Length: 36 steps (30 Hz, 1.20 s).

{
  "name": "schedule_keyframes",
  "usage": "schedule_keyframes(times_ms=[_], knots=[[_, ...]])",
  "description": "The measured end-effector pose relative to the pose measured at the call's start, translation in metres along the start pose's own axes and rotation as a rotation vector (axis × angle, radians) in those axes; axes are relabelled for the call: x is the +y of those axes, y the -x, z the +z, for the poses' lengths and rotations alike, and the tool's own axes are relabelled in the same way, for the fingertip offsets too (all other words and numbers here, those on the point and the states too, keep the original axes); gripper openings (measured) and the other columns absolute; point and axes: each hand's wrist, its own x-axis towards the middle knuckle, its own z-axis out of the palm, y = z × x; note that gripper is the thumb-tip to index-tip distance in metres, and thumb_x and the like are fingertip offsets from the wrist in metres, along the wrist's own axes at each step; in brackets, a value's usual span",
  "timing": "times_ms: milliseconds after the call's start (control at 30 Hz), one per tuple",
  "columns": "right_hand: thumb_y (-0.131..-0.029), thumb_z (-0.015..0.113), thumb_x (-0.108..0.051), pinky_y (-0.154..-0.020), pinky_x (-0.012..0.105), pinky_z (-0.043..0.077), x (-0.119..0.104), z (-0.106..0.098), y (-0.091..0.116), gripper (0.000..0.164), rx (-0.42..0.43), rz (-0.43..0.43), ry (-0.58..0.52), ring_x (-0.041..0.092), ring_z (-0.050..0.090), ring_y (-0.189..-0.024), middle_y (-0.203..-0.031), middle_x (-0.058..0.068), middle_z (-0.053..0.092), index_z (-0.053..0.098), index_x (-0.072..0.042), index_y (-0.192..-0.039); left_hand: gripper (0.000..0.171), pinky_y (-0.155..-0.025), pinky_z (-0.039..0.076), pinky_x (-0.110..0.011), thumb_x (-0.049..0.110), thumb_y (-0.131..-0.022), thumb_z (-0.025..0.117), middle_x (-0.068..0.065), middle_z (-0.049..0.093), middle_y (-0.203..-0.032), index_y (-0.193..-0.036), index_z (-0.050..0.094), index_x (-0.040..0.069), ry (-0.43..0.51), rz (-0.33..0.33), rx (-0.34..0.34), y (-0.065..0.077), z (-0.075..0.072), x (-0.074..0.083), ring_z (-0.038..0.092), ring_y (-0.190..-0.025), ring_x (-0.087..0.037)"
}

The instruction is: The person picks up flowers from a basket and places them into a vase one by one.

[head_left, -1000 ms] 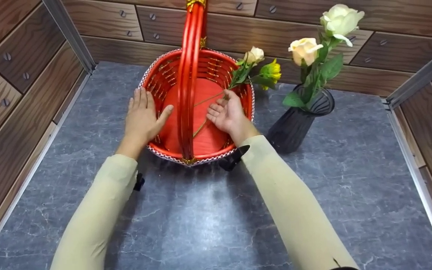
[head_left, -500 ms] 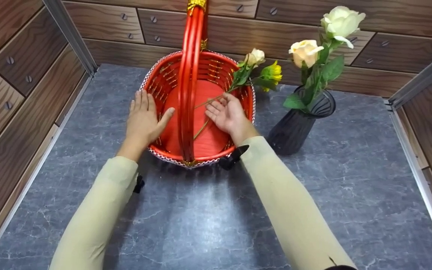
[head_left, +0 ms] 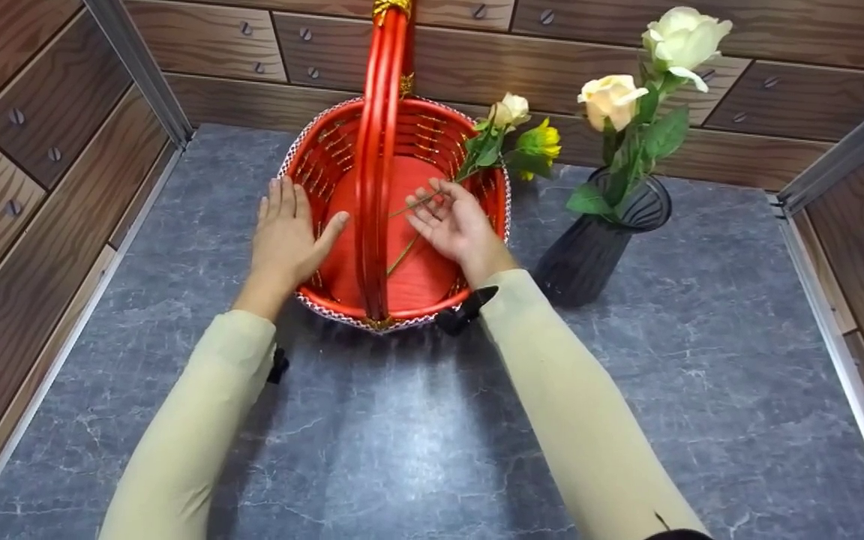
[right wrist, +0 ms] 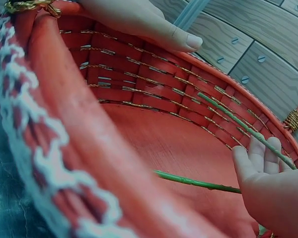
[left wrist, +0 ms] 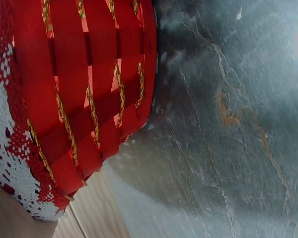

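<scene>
A red woven basket [head_left: 417, 289] with a tall arched handle [head_left: 374, 150] stands between both hands. My left hand [head_left: 282, 232] rests on its left rim, fingers straight and thumb pointing inward. Inside the basket my right hand [head_left: 462, 229], fingers half curled, holds the thin green stem [right wrist: 243, 126] of a small cream rose [head_left: 509, 111] between thumb and fingers. A second stem [right wrist: 198, 183], lower down, passes behind this hand. The rose and a yellow flower [head_left: 539, 146] lean out over the right rim. In the left wrist view the basket's outer side [left wrist: 89, 89] fills the left.
A dark ribbed vase [head_left: 586, 255] stands right of the basket, holding a peach rose [head_left: 612, 101] and a taller white rose [head_left: 685, 41]. Wood-patterned panels [head_left: 552, 90] enclose the grey marbled tabletop [head_left: 402, 427] on three sides.
The right hand's thumb and fingers have shifted slightly left along the rose stem. The left hand, basket and vase stay in place; the head view wobbles a little.
</scene>
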Motion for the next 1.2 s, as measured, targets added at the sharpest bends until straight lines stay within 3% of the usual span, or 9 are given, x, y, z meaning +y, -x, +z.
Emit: schedule_keyframes(times_ms=[367, 667, 867, 1000, 1100, 1200], knots=[[-0.105, 0.049, -0.011, -0.115, 0.041, 0.038, -0.0018, -0.0016, 0.0002, 0.014, 0.017, -0.069, -0.051, 0.024, 0.062, -0.092, -0.087, 0.007, 0.061, 0.061, -0.011, -0.097, 0.1, -0.124, 0.001, -0.051, 0.073, -0.097, 0.022, -0.025, 0.003, -0.164, -0.155, 0.013, -0.008, -0.009, -0.004, -0.005, -0.0016, -0.0014, 0.0025, -0.003, -0.153, -0.04], [-0.105, 0.043, -0.003, -0.114, 0.037, 0.039, -0.0046, -0.0017, 0.0011, 0.015, 0.026, -0.11, -0.07, 0.026, 0.055, -0.127, -0.097, 0.01, 0.067, 0.056, -0.008, -0.101, 0.101, -0.124, 0.0, -0.05, 0.073, -0.097, 0.022, -0.026, 0.004, -0.164, -0.155, 0.014, -0.009, -0.001, 0.001, 0.001, -0.0023, -0.0018, 0.0057, -0.002, -0.153, -0.039], [-0.105, 0.043, -0.002, -0.111, 0.035, 0.042, -0.0052, -0.0018, 0.0023, 0.024, 0.024, -0.141, -0.057, 0.023, 0.058, -0.121, -0.102, 0.009, 0.067, 0.056, -0.006, -0.125, 0.101, -0.124, 0.0, -0.05, 0.074, -0.096, 0.021, -0.025, 0.003, -0.164, -0.155, 0.013, -0.008, -0.004, 0.0, -0.005, -0.0026, -0.0009, 0.0056, -0.003, -0.153, -0.039], [-0.105, 0.043, -0.001, -0.11, 0.035, 0.043, -0.0048, -0.0023, 0.003, 0.024, 0.014, -0.168, -0.064, 0.024, 0.059, -0.122, -0.108, 0.01, 0.066, 0.058, -0.005, -0.124, 0.101, -0.124, 0.0, -0.051, 0.073, -0.097, 0.022, -0.025, 0.003, -0.164, -0.155, 0.014, -0.008, -0.003, -0.001, 0.001, -0.0019, 0.0003, 0.0053, -0.003, -0.153, -0.039], [-0.104, 0.044, -0.001, -0.108, 0.035, 0.046, -0.0014, -0.0021, 0.0038, 0.019, 0.003, -0.208, -0.053, 0.023, 0.065, -0.108, -0.11, 0.011, 0.067, 0.06, -0.005, -0.113, 0.1, -0.124, 0.001, -0.051, 0.073, -0.097, 0.022, -0.025, 0.004, -0.164, -0.155, 0.014, -0.008, 0.0, 0.0, 0.004, -0.0008, 0.0008, 0.0035, -0.003, -0.153, -0.039], [-0.104, 0.044, -0.001, -0.1, 0.035, 0.051, 0.0032, -0.0011, 0.0054, 0.019, -0.018, -0.25, -0.021, 0.023, 0.067, -0.097, -0.108, 0.011, 0.068, 0.06, -0.004, -0.114, 0.101, -0.124, 0.001, -0.051, 0.073, -0.097, 0.022, -0.026, 0.004, -0.164, -0.155, 0.014, -0.009, 0.001, 0.001, 0.009, -0.0003, 0.0005, -0.0002, -0.003, -0.153, -0.039]])
